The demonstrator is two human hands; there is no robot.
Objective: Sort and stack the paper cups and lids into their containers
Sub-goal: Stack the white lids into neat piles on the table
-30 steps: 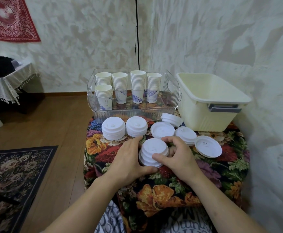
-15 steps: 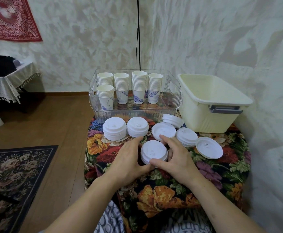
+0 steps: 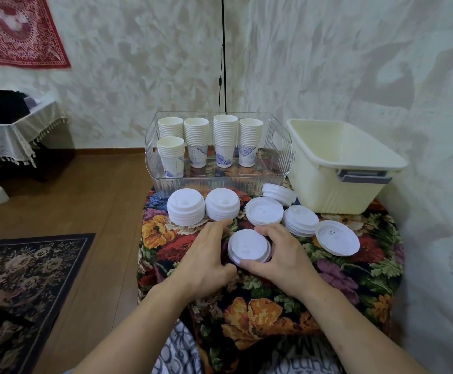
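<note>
Fingers [image 3: 267, 231] of the right hand [image 3: 282, 257] curl round the far and right edge of a short lid stack [image 3: 248, 247], with the thumb pressed against its near edge, so this hand grips the stack. On the other side, the left hand [image 3: 206, 257] has its thumb tip at the stack's near-left edge and its fingers stretched past the stack toward the far row; whether those fingers touch the stack cannot be told. That stack sits low on the floral cloth [image 3: 274, 317] near the table's middle, between the two hands. Beyond it runs a row of other white lids: a tall pile [image 3: 185, 210] at far left, a second pile [image 3: 222, 204] just beside it, a flatter pile [image 3: 264, 211] in the middle, a tilted pile [image 3: 278, 194] behind that, against the clear bin, another pile [image 3: 300, 220] to the right, and a single upturned lid [image 3: 337, 237] at the far right. Five stacks of paper cups [image 3: 224, 141] stand upright inside the clear bin [image 3: 283, 147] at the back of the table, four in a row and one shorter stack in front at left. A cream tub [image 3: 336, 190] stands just right of the clear bin.
</note>
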